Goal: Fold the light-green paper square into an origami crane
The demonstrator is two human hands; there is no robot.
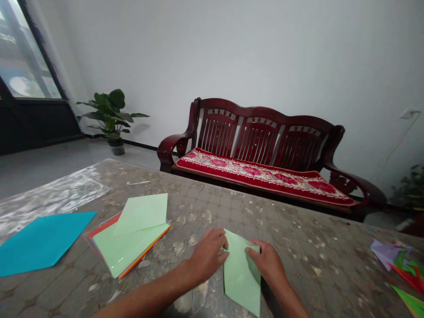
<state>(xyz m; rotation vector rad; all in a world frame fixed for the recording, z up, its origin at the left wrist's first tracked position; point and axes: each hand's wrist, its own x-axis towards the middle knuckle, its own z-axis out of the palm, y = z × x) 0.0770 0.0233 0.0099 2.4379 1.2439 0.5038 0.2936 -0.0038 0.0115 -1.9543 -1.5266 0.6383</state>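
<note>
One pale-green four-sided paper sheet (243,280), pinched by nearly closed left hand (209,249) and right hand (267,261), seems part-worked, completed folds indiscernible.

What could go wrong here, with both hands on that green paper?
Two things, perhaps. The light green sheet has the left hand at one side edge and the right hand at the other, so an uneven pull might crease or tear it. The loose green sheet lies askew on the paper pile, partly overhanging, so a brush from the left forearm could shift it.
</note>
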